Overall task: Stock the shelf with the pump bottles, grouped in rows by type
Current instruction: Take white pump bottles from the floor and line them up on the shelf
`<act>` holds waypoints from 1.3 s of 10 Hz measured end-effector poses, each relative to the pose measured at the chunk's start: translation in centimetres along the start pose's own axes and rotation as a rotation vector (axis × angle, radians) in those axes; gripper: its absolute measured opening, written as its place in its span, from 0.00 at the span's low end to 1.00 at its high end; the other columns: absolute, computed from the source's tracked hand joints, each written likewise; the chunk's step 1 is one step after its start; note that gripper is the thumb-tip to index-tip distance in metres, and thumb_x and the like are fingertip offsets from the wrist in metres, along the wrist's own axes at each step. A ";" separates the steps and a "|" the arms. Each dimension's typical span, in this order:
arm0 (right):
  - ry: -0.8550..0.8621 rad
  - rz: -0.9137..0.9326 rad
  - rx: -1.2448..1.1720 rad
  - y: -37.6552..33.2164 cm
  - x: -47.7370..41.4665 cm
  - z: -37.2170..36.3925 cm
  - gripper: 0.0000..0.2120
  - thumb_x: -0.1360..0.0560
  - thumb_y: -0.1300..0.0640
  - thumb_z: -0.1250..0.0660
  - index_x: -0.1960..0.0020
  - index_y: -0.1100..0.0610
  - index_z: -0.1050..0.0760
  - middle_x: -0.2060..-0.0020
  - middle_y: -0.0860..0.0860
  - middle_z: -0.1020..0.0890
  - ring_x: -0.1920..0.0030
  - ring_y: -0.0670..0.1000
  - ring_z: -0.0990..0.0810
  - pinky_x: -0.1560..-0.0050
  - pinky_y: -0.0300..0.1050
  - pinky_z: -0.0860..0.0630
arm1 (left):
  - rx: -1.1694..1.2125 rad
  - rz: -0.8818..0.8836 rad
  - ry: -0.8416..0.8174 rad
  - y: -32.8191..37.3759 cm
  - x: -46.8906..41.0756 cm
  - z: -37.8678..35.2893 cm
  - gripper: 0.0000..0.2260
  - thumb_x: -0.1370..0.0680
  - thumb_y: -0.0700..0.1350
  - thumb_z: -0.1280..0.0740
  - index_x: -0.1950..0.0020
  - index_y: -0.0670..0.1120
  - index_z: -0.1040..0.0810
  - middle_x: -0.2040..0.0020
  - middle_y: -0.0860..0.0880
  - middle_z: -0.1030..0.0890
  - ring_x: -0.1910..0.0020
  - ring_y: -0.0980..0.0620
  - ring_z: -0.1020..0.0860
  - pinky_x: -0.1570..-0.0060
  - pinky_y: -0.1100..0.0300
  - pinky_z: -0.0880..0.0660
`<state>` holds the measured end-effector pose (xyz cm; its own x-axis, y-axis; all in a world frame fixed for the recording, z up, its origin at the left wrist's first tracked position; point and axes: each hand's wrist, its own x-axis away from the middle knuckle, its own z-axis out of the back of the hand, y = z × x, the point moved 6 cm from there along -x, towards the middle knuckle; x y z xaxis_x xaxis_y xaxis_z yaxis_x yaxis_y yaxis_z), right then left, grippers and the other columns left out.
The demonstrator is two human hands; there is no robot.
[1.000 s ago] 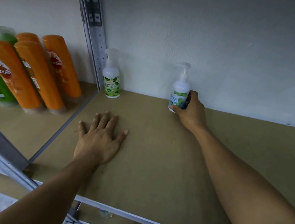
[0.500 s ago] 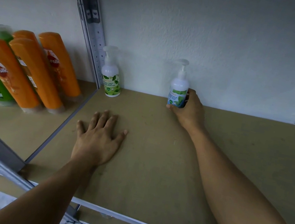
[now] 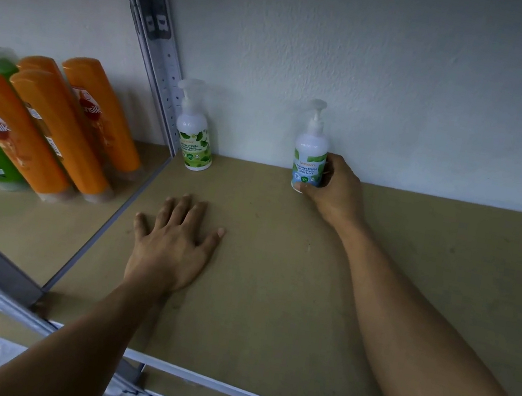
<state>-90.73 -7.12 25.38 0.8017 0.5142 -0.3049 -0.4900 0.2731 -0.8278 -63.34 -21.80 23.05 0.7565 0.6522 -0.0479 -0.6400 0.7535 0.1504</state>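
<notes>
Head view: the right hand (image 3: 333, 189) is wrapped around the blue-label pump bottle (image 3: 309, 157), upright at the back wall, centre frame. The left hand (image 3: 172, 245) lies flat, fingers spread, grasping nothing, on the matte tan shelf (image 3: 272, 286), with bare board around it. A green-label pump bottle (image 3: 195, 138) stands by the perforated metal upright (image 3: 159, 53); glossy orange bottles (image 3: 57, 125) fill the left bay.

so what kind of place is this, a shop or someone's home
Probably a shop stockroom or retail shelf: a metal rack upright, board shelf, rows of orange shampoo bottles alongside, and two hand wash pump bottles.
</notes>
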 end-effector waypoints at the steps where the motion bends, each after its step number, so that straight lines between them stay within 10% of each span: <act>1: -0.008 -0.005 -0.019 0.2 -0.1 0.1 0.25 0.35 0.51 0.19 0.41 0.50 0.23 0.51 0.42 0.18 0.53 0.41 0.19 0.52 0.38 0.24 | -0.013 0.005 0.008 0.0 0.0 -0.1 0.36 0.24 0.74 0.62 0.19 0.59 0.49 0.17 0.55 0.52 0.19 0.52 0.57 0.24 0.35 0.56; 13: 0.006 0.026 0.009 0.6 0.2 0.1 0.23 0.34 0.49 0.21 0.41 0.47 0.22 0.52 0.42 0.17 0.54 0.42 0.18 0.49 0.46 0.20 | -0.014 -0.001 -0.009 -0.1 0.0 -0.1 0.37 0.24 0.75 0.62 0.19 0.59 0.51 0.17 0.55 0.53 0.19 0.52 0.58 0.24 0.35 0.57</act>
<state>-90.92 -6.81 24.92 0.7908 0.5161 -0.3291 -0.5136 0.2672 -0.8153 -63.32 -21.89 22.90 0.7585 0.6505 -0.0393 -0.6408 0.7554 0.1367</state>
